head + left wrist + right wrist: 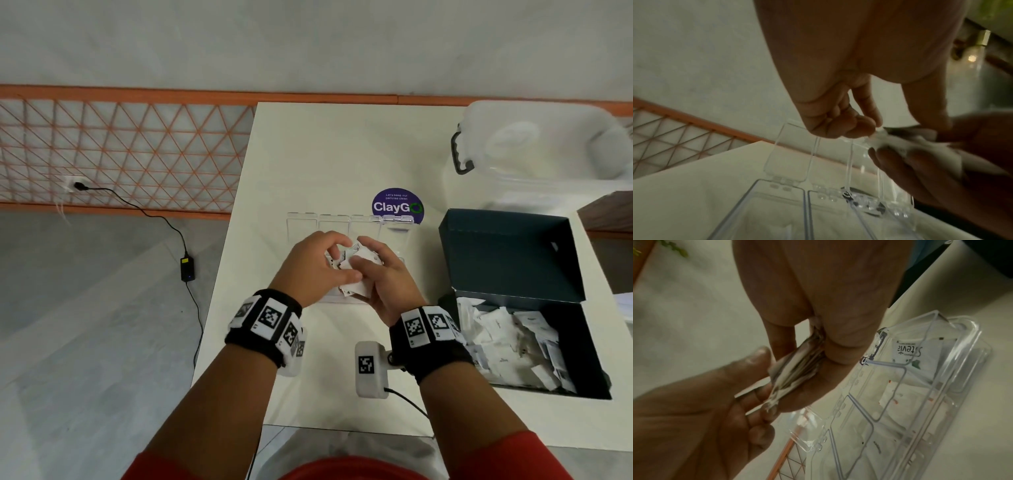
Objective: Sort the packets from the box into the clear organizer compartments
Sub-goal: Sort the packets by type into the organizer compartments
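Both hands hover over the clear organizer (301, 224), whose lids stand open. My right hand (364, 265) grips a stack of white packets (358, 257) between thumb and fingers. My left hand (340, 260) pinches the near end of the same stack. In the right wrist view the packet stack (797, 368) sits edge-on in my right hand (818, 347), with the left hand (764, 378) on its lower end. The left wrist view shows my left hand (873, 129) curled onto the packets (900, 144). One Stevia packet (910, 350) lies in an end compartment of the organizer (953, 404).
An open dark box (507, 253) full of white packets (513, 339) stands on the table's right side. Behind it is a translucent lidded tub (534, 147). A purple round sticker (397, 205) lies behind the organizer. A cable and adapter (187, 269) lie on the floor at left.
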`<state>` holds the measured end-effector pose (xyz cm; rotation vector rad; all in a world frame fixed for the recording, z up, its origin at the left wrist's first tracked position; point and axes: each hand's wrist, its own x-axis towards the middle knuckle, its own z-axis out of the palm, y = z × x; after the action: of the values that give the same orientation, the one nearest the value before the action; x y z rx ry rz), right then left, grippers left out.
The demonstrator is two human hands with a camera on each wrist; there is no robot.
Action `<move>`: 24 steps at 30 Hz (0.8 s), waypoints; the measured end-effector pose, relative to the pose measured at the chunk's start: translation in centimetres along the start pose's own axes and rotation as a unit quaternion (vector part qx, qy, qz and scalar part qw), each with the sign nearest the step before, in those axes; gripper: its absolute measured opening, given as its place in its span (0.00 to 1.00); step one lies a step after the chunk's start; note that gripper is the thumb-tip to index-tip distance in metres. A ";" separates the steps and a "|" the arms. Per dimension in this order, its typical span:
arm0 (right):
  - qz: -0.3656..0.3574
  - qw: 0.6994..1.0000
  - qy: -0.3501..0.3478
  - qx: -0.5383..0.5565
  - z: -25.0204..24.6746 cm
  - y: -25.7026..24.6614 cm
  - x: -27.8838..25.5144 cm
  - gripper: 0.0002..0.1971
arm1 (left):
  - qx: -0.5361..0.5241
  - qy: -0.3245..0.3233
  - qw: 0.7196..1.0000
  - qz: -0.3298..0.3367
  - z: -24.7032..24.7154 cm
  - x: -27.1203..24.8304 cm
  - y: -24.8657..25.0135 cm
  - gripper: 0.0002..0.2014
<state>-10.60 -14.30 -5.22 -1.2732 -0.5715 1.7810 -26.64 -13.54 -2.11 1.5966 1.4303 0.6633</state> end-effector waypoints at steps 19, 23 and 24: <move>0.000 1.000 0.026 0.004 -1.5 -0.3 -1.3 0.21 | -0.163 0.054 0.980 -0.101 0.7 0.4 -0.9 0.09; -0.002 1.000 0.022 0.004 -1.4 -0.4 -1.3 0.21 | -0.140 0.081 0.982 -0.098 1.0 0.4 -0.9 0.07; -0.002 1.000 0.022 0.004 -1.4 -0.5 -1.3 0.21 | -0.124 0.095 0.983 -0.095 1.0 0.4 -0.9 0.06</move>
<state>-8.95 -15.31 -4.73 -1.3017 -0.5421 1.7463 -26.19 -13.47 -3.47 1.2121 1.5475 0.8610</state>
